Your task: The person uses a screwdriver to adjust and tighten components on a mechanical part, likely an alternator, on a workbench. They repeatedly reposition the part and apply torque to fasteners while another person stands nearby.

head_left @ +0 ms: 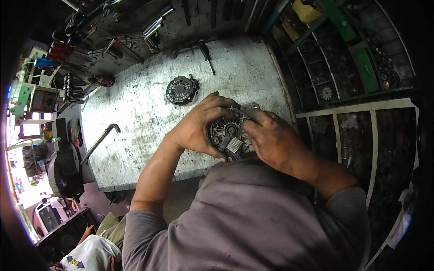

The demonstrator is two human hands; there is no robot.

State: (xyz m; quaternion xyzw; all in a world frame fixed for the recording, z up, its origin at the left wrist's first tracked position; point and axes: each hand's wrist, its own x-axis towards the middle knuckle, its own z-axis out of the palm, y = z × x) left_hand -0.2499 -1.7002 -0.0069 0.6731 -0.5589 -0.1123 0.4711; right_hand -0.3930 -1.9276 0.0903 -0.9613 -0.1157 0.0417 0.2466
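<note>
An alternator (218,128) with a finned, slotted metal end and a pale ribbed block stands at the near edge of the bench, close to my body. My left hand (201,123) wraps round its left side, thumb low and fingers over the far rim. On its far right rim, the fingers of my right hand (278,144) press together; whether they pinch a small part there is hidden. Beyond my left hand lies a round black slotted cover (180,90). Farther off rests a screwdriver (206,56) with a dark handle.
The worn metal-topped bench (144,99) carries a long bent-ended bar (100,142) at its left edge. Hand tools (156,27) hang along the far wall. Shelves of parts (357,108) close off the right side. Another person (95,248) is at the lower left.
</note>
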